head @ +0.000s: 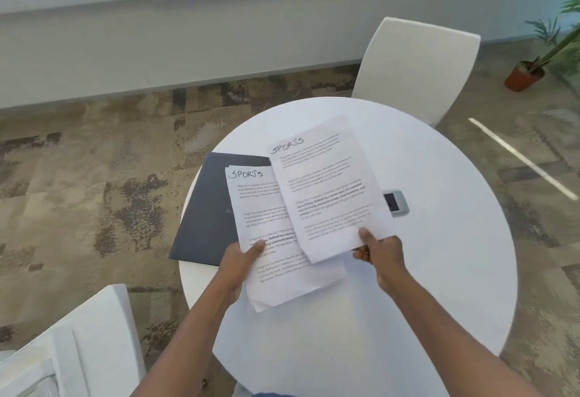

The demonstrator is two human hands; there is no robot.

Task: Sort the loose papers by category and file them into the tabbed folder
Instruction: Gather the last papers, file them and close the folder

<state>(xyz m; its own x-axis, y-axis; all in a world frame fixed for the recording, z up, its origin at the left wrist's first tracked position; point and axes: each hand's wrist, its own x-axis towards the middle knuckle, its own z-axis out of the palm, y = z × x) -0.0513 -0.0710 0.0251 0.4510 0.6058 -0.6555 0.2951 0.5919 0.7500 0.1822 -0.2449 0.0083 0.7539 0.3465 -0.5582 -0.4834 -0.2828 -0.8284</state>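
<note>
My left hand (240, 263) grips a stack of printed papers (266, 233) by its left edge; the top sheet is hand-marked "SPORTS". My right hand (381, 252) pinches the bottom edge of a single sheet (329, 196), also marked "SPORTS", held above and to the right of the stack and overlapping it. A dark grey folder (207, 208) lies closed on the left side of the round white table (439, 239), hanging over the rim, partly under the papers.
A small grey device with a dark screen (396, 203) lies on the table just right of the held sheet. White chairs stand at the far side (417, 67) and near left (78, 343). A potted plant (524, 75) sits on the carpet at the far right.
</note>
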